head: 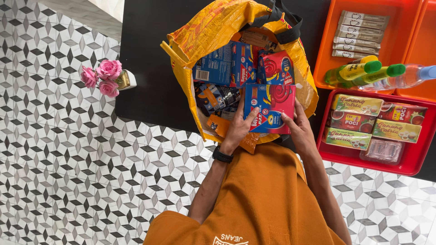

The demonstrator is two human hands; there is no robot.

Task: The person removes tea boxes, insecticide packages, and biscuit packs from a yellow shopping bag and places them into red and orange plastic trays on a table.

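Observation:
Both my hands hold a flat blue and red box (271,105) over the mouth of a yellow shopping bag (209,31) on a black table (145,59). My left hand (238,129), with a black wristband, grips the box's lower left edge. My right hand (297,129) grips its lower right edge. Inside the bag lie more boxes: a blue one (222,63), a red one (277,68) and a dark packet (215,97).
A red tray (411,165) with several green and red boxes sits right of the bag. Behind it an orange tray (327,45) holds sachets (361,34) and bottles (363,72). A small vase of pink roses (105,77) stands at the table's left edge. Patterned tile floor surrounds the table.

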